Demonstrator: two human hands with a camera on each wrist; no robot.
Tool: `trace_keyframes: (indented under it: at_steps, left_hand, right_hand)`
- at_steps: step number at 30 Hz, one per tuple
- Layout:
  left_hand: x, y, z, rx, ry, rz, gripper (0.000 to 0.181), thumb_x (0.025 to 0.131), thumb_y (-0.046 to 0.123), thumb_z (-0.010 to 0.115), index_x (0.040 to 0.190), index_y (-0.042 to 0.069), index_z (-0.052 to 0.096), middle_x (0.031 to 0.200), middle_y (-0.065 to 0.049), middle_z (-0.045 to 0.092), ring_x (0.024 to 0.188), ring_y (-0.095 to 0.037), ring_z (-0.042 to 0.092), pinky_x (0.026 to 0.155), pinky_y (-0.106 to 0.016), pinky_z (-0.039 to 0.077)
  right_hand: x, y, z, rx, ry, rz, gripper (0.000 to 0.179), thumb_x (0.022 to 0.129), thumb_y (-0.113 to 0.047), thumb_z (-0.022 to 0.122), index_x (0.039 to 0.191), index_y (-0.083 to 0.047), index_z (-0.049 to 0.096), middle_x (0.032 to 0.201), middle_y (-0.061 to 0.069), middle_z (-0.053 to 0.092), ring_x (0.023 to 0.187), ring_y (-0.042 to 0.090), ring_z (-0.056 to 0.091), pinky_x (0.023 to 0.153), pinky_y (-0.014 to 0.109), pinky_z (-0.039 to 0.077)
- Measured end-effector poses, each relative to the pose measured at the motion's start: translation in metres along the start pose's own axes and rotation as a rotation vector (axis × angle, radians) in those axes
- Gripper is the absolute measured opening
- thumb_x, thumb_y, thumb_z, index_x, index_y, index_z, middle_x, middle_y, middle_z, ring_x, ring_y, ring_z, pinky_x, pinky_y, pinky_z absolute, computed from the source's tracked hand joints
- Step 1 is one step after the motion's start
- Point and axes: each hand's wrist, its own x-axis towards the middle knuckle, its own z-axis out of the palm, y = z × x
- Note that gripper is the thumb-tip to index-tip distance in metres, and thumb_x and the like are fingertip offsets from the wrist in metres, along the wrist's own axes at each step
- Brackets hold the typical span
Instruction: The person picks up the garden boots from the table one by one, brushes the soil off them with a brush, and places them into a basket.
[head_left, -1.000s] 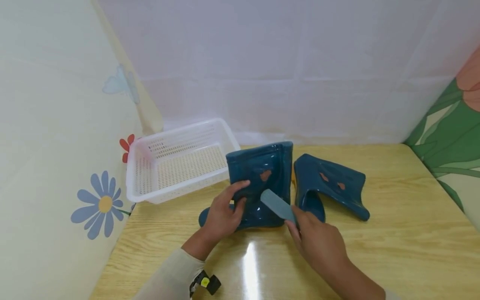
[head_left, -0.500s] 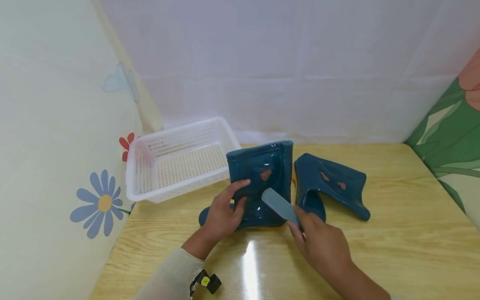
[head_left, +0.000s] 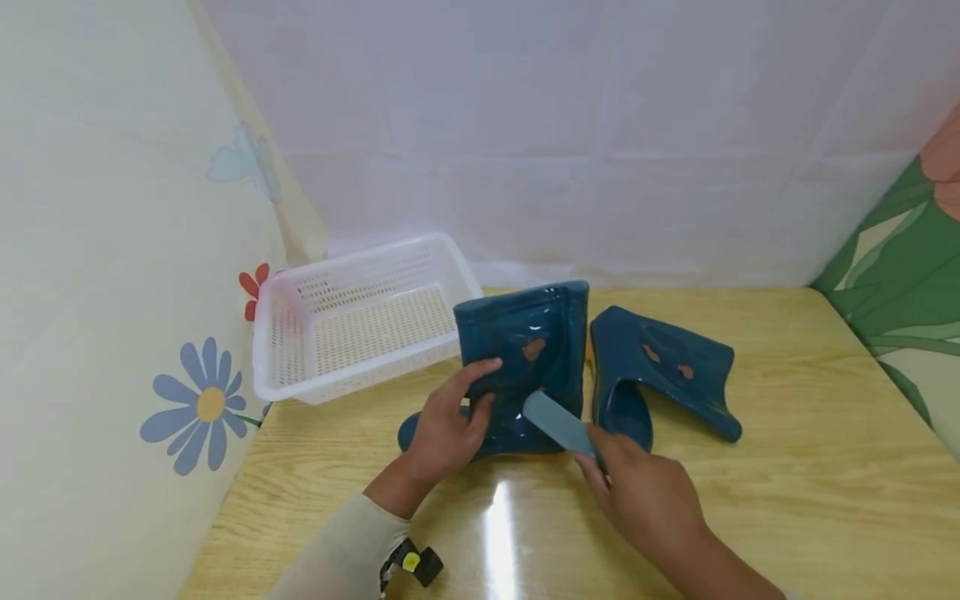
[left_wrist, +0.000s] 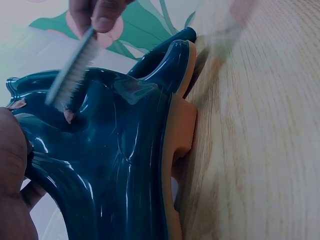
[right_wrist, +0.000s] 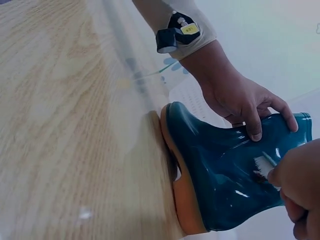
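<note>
A glossy teal rubber boot (head_left: 517,317) with an orange sole (right_wrist: 187,205) stands upright on the table. My left hand (head_left: 447,423) grips its shaft from the left, with the thumb and a finger on the near side. In my right hand (head_left: 651,493) is a scrubbing brush (head_left: 557,422) with a grey-blue back and white bristles (left_wrist: 75,82). The bristles face the boot's side at about ankle height, close to a brown patch (left_wrist: 69,116). Another brown patch (head_left: 533,348) marks the shaft higher up. Beside it on the right is the second boot (head_left: 693,362), its shaft leaning right and brown-spotted.
A white perforated plastic basket (head_left: 367,333) stands at the back left, with nothing visible in it. The wood-grain table (head_left: 810,467) meets a pale cloth backdrop (head_left: 525,167) behind, and flower-printed panels flank both sides.
The brush rises slightly, then drops a little lower on the boot's side, moving with my right hand. My left hand and both boots stay essentially where they were.
</note>
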Motion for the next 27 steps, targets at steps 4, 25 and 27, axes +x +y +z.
trace_keyframes:
  at_steps: [4, 25, 27]
  left_hand:
    - [-0.0003, 0.0001, -0.0002, -0.002, 0.004, 0.003, 0.058, 0.094, -0.009, 0.065, 0.144, 0.017, 0.051, 0.138, -0.011, 0.062, 0.108, -0.022, 0.065, 0.094, -0.044, 0.055]
    - [0.0, 0.0021, -0.0007, -0.004, -0.003, 0.0, 0.056, 0.094, -0.009, 0.065, 0.143, 0.016, 0.052, 0.139, -0.01, 0.061, 0.114, -0.023, 0.065, 0.097, -0.045, 0.053]
    - [0.0, 0.002, -0.0003, -0.004, -0.004, 0.001, 0.056, 0.094, -0.009, 0.065, 0.143, 0.016, 0.052, 0.139, -0.01, 0.061, 0.116, -0.023, 0.064, 0.098, -0.045, 0.052]
  right_hand:
    - [0.0021, 0.0019, -0.0016, 0.001, 0.093, -0.037, 0.045, 0.091, -0.028, 0.08, 0.128, -0.004, 0.069, 0.078, 0.0, 0.062, 0.05, 0.005, 0.037, 0.043, 0.021, 0.031]
    - [0.0029, 0.0048, -0.0077, 0.03, 0.124, -0.06, 0.044, 0.09, -0.028, 0.081, 0.125, -0.004, 0.07, 0.086, 0.007, 0.07, 0.05, 0.003, 0.041, 0.044, 0.021, 0.034]
    - [0.0036, 0.0036, -0.008, 0.035, 0.083, -0.041, 0.044, 0.092, -0.029, 0.079, 0.127, -0.005, 0.069, 0.088, 0.007, 0.071, 0.051, 0.004, 0.043, 0.045, 0.021, 0.037]
